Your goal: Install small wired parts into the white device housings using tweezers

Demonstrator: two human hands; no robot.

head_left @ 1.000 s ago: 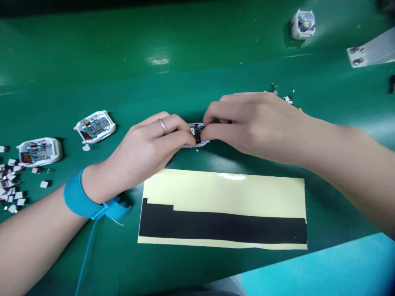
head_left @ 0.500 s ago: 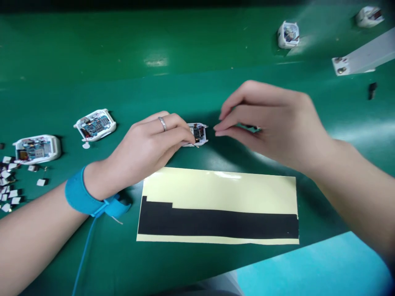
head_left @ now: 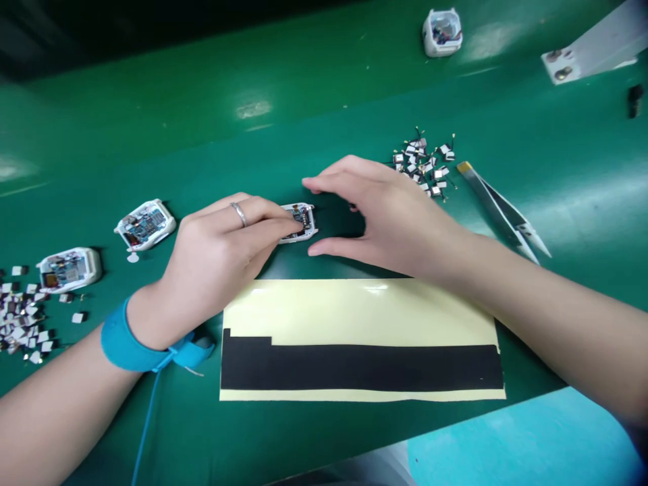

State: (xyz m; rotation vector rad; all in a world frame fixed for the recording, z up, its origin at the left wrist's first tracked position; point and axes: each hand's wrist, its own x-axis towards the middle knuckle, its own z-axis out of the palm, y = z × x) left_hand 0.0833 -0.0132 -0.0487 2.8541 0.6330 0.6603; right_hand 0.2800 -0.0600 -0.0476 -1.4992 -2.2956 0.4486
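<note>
Near the middle lies a small white housing [head_left: 307, 217] with a circuit board inside, shaped like a watch case. My left hand [head_left: 217, 246] has its fingers closed over the housing's left part, fingertips down on the board; that side is hidden. Just to the right, my right hand [head_left: 389, 216] is open, thumb and forefinger spread apart around the housing's right end without touching it. Nothing shows between those fingers. In front of both hands lies a pale yellow backing sheet [head_left: 354, 310] carrying a black strip [head_left: 364, 368] with a stepped edge.
Two similar housings, one nearer [head_left: 146, 226] and one farther left [head_left: 71, 270], sit beside a pile of small white parts [head_left: 20, 324]. Small wired parts [head_left: 418, 162] and tweezers [head_left: 483, 194] lie behind my right forearm. Another housing [head_left: 442, 34] and a metal bracket [head_left: 582, 50] are at the back.
My right hand has gone from a pinch to open and moved left toward the housing, uncovering the wired parts and tweezers. My left fingers stay on the housing. The view has shifted.
</note>
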